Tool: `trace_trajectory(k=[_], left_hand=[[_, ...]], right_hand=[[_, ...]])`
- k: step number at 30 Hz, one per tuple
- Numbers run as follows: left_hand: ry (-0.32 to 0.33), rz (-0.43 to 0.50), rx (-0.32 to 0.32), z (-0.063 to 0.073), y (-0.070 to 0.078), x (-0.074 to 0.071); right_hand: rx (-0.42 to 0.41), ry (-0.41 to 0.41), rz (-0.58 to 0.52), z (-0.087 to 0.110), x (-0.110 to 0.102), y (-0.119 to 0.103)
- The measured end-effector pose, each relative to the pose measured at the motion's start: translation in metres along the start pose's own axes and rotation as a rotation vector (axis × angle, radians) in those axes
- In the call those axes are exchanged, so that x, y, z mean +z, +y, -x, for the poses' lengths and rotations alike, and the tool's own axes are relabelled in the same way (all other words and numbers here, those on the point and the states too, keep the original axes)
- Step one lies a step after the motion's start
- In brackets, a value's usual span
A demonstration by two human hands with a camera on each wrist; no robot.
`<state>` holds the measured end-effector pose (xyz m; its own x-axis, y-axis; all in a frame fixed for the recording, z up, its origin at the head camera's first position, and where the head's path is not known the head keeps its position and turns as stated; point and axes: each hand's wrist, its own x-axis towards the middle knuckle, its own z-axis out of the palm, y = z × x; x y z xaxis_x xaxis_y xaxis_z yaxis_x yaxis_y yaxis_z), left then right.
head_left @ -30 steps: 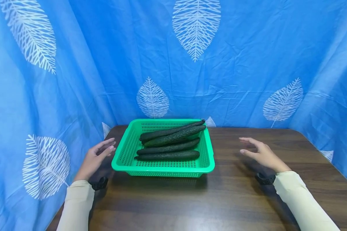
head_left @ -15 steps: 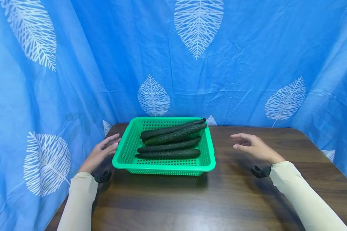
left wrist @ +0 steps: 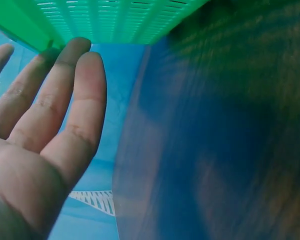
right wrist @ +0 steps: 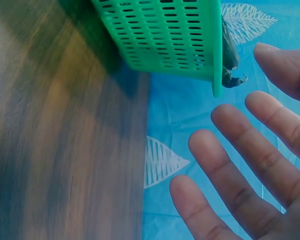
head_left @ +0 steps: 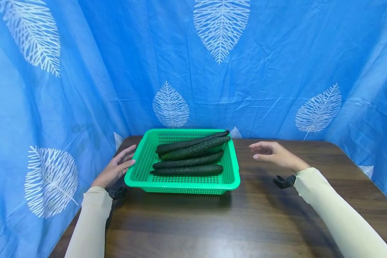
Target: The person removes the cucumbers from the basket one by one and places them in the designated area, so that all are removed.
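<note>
A green plastic basket [head_left: 182, 185] with slotted walls stands on the table. Several long dark green cucumbers [head_left: 187, 170] lie in it, two of them slanting up toward the back right corner. At the basket's left rim is my left hand [head_left: 114, 168], its fingers extended; whether the fingertips touch the rim I cannot tell. My right hand [head_left: 278, 155] hovers to the right of the basket, apart from it, with loosely bent fingers and nothing held. In the right wrist view, cucumber ends [right wrist: 230, 55] stick out past the basket's rim.
The brown wooden table [head_left: 193, 225] extends in front of the basket and to its right. A blue curtain [head_left: 261, 71] with white leaf prints hangs behind the table and along both sides. Black straps [head_left: 284, 181] sit at both wrists.
Both hands have moved inward: the left one rightward up to the basket's left rim, the right one leftward toward the basket. The basket and cucumbers have stayed in place.
</note>
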<state>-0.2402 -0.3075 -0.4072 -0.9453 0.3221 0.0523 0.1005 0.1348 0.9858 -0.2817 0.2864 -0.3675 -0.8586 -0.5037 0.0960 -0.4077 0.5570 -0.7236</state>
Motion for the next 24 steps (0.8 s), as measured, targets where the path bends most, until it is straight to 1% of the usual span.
trace_trajectory(k=[2, 4, 7, 12, 17, 20, 24], left_hand=[[-0.011, 0.016, 0.013, -0.002, -0.001, 0.0], [-0.019, 0.019, 0.013, -0.004, -0.001, 0.001], [-0.033, 0.025, 0.009, -0.007, -0.004, 0.002], [-0.007, 0.049, 0.007, -0.01, -0.007, 0.004], [0.024, -0.021, 0.03, -0.01, -0.01, 0.007], [0.043, -0.059, 0.031, -0.01, -0.01, 0.008], [0.044, -0.074, 0.031, -0.011, -0.008, 0.009]], right_hand=[[0.014, -0.013, -0.007, -0.003, 0.0, -0.002], [0.028, -0.019, -0.019, -0.006, -0.001, -0.003], [0.023, -0.023, -0.03, -0.013, 0.001, -0.004], [0.012, -0.036, -0.06, -0.023, 0.003, -0.006], [-0.003, -0.043, -0.094, -0.032, 0.005, -0.01], [-0.011, -0.044, -0.105, -0.037, 0.006, -0.013], [-0.011, -0.044, -0.119, -0.045, 0.007, -0.017]])
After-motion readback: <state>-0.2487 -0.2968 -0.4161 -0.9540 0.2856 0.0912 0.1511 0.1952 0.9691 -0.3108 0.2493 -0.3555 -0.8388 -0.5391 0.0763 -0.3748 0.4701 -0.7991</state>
